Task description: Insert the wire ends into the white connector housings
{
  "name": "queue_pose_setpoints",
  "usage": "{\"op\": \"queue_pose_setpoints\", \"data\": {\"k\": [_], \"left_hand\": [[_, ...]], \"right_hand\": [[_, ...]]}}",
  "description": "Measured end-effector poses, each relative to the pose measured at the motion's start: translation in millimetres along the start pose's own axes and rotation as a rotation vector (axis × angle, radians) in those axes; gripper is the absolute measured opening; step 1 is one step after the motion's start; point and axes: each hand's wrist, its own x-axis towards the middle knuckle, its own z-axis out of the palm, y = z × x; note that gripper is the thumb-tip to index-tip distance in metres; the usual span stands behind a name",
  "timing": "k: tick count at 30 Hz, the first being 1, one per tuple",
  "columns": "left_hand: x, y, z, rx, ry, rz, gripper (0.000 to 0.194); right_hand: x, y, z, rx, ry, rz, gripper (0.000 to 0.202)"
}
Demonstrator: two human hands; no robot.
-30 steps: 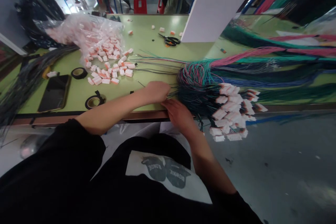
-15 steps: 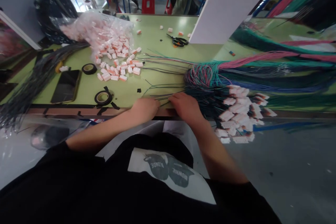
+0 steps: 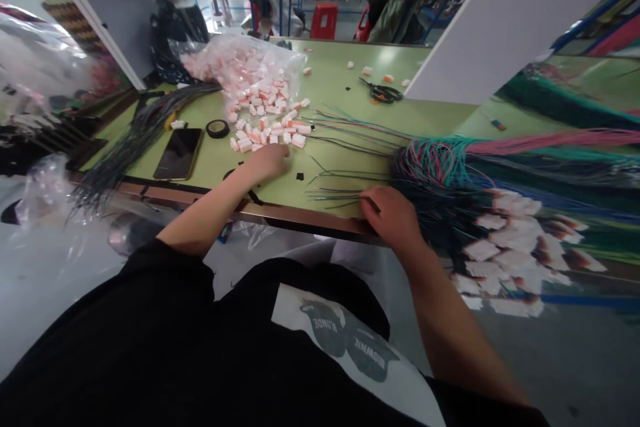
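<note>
Wires [image 3: 334, 198] look light, springy, best taken near their tips; right fingers [image 3: 369, 199] curl at them, left fingers [image 3: 283, 153] beside white plugs [image 3: 299, 141]; whether either pinches, I can't tell.

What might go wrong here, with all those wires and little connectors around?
The cluster of white connectors overhangs the bench edge, so its weight might drag wires off. Loose connectors lie by the left hand and could get knocked about. Several thin wires lie close together at the right hand, so they might tangle or get mixed up.
</note>
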Motion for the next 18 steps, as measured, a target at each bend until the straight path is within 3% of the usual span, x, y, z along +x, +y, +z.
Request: {"op": "queue_pose_setpoints", "data": {"k": [3,7,11,14,16,18], "left_hand": [[7,0,4.1,-0.012,-0.008,0.043,0.037],[21,4,7.5,-0.052,0.082,0.068,0.041],[49,9,13.1,-0.069,0.212,0.07,0.041],[68,11,17.0,-0.049,0.21,0.108,0.037],[72,12,17.0,-0.025,0.197,0.108,0.032],[68,11,14.0,-0.057,0.257,0.142,0.029]], "right_hand": [[4,-1,0,0.048,-0.009,-0.097,0.023],[9,-14,-2,0.133,-0.01,-0.12,0.02],[9,-30,-2,0.4,0.038,-0.038,0.019],[7,-36,-2,0.575,0.083,0.084,0.016],[7,-37,-3,0.656,0.144,0.166,0.017],[8,-36,-4,0.718,0.188,0.218,0.018]]}}
